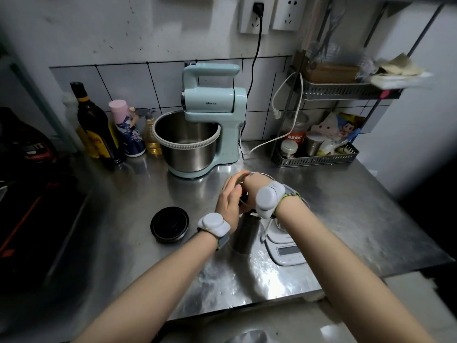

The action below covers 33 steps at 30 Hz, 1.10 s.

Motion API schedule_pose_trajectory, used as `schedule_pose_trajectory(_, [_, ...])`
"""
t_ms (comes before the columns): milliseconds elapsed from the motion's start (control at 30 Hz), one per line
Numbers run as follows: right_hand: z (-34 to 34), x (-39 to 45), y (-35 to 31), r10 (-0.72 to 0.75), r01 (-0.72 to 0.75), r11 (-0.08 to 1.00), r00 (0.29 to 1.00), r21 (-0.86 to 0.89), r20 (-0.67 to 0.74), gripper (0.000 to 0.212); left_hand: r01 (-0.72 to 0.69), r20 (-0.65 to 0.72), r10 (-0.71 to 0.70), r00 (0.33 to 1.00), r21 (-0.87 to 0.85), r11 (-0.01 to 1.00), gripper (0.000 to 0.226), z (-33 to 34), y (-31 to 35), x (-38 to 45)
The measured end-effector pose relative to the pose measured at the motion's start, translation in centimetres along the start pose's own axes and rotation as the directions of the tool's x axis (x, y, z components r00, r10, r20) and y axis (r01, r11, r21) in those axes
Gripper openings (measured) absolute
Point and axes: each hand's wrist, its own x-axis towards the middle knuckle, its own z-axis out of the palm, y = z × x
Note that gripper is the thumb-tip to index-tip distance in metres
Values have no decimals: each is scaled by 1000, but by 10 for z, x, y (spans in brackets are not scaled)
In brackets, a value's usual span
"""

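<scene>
My left hand (228,203) and my right hand (256,188) meet over the middle of the steel counter (138,194); each wrist wears a white sensor band. The left hand's fingers are straight, its palm turned against the right hand. I see only the back of the right hand, and its fingers are hidden behind the left, so any hold stays unseen. Just below them stands a metal canister (243,235), with a black round lid (169,224) lying to its left. A white kitchen scale (286,252) carries a clear glass bowl (280,225).
A mint-green stand mixer (212,100) with a steel bowl (186,142) stands at the back centre, plugged into the wall. Bottles (96,125) line the back left. A wire rack (319,158) with jars sits back right. The counter's front edge is near my elbows.
</scene>
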Motion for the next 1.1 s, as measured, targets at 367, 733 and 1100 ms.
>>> schedule_pose_trajectory(367, [-23, -23, 5, -8, 27, 989, 992, 143, -127, 21, -11, 23, 9, 1000, 89, 996, 37, -7, 2, -1])
schedule_pose_trajectory(733, [-50, -23, -51, 76, 89, 896, 934, 434, -348, 23, 211, -58, -210, 976, 498, 841, 17, -39, -8, 2])
schedule_pose_trajectory(1100, [-2, 3, -124, 28, -39, 819, 999, 572, 28, 34, 523, -361, -378, 853, 581, 624, 15, -129, -43, -29])
